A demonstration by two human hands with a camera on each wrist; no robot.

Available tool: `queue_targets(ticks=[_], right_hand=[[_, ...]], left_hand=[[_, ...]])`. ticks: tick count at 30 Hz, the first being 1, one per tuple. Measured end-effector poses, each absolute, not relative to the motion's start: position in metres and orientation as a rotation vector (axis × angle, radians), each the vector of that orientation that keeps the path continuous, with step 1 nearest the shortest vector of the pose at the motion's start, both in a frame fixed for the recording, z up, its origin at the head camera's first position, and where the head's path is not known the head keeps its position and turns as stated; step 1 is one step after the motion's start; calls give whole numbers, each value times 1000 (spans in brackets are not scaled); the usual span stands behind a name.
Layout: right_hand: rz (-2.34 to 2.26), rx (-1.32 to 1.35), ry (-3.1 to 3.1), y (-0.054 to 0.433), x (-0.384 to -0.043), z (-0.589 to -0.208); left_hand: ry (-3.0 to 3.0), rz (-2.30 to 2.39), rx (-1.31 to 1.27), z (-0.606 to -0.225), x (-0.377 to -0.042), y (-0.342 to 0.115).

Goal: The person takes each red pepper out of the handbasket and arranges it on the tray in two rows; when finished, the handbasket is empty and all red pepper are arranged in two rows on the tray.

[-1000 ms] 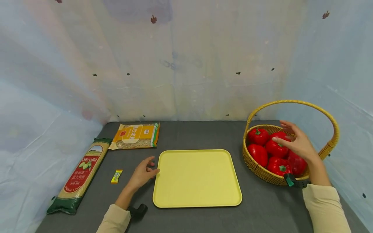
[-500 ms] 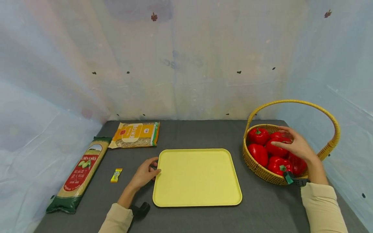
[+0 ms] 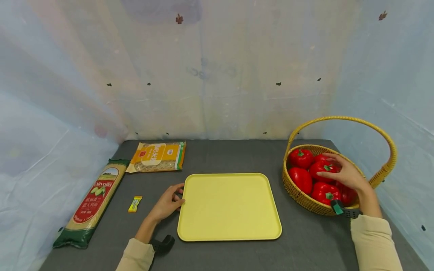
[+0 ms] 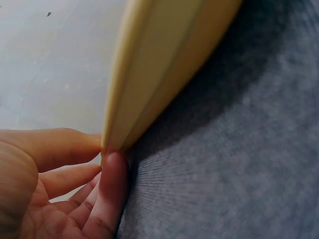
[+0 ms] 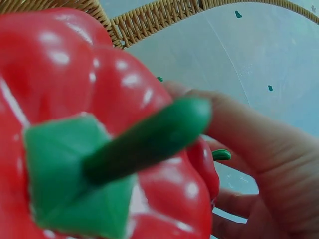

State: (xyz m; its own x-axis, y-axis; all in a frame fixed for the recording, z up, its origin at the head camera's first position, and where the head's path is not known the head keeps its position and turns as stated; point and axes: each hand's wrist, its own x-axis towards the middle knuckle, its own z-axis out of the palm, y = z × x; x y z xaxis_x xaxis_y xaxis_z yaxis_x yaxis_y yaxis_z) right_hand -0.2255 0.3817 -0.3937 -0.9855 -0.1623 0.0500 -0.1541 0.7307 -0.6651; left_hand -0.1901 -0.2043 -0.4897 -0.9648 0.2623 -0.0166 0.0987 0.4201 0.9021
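Observation:
My left hand [image 3: 165, 203] is at the left edge of a yellow rectangular tray [image 3: 230, 207] lying on the dark table. In the left wrist view, thumb and fingers [image 4: 65, 149] pinch the tray's rim [image 4: 144, 74], with a fingertip against its underside. My right hand [image 3: 349, 175] is inside a wicker basket [image 3: 298, 197] of several red bell peppers. Its thumb and curled fingers grip a red bell pepper [image 3: 318, 172] near the middle. A nearer bell pepper [image 5: 55, 64] with a green stem hides part of this hold in the right wrist view.
The basket's tall handle [image 3: 342, 117] arches above my right hand. Left of the tray lie a small yellow wrapped candy [image 3: 135, 204], a pasta bag [image 3: 93, 203] and an orange-yellow grain bag [image 3: 157, 157]. Pale sheeting [image 3: 230, 94] encloses the table's back and sides.
My right hand has lowered onto the bell pepper, and its fingers have closed around it. My left hand has moved slightly right to the tray's edge and taken hold. The tray has not moved.

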Motion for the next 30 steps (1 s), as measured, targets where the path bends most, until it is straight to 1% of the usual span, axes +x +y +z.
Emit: queue_targets(ticks=[5, 12, 20, 26, 30], right_hand=[[-1054, -234, 2915, 384, -226, -395], [-1007, -203, 2917, 384, -226, -395], [-1058, -204, 2943, 382, -224, -390], [-1165, -203, 2978, 370, -217, -374], [-1182, -219, 3004, 356, -209, -362]], left_hand=[[2501, 1606, 346, -489, -189, -205], [2489, 1601, 361, -461, -178, -198], [2481, 1615, 355, -464, -177, -200], [2495, 1607, 348, -462, -176, -199], [2490, 1624, 346, -471, -180, -201]])
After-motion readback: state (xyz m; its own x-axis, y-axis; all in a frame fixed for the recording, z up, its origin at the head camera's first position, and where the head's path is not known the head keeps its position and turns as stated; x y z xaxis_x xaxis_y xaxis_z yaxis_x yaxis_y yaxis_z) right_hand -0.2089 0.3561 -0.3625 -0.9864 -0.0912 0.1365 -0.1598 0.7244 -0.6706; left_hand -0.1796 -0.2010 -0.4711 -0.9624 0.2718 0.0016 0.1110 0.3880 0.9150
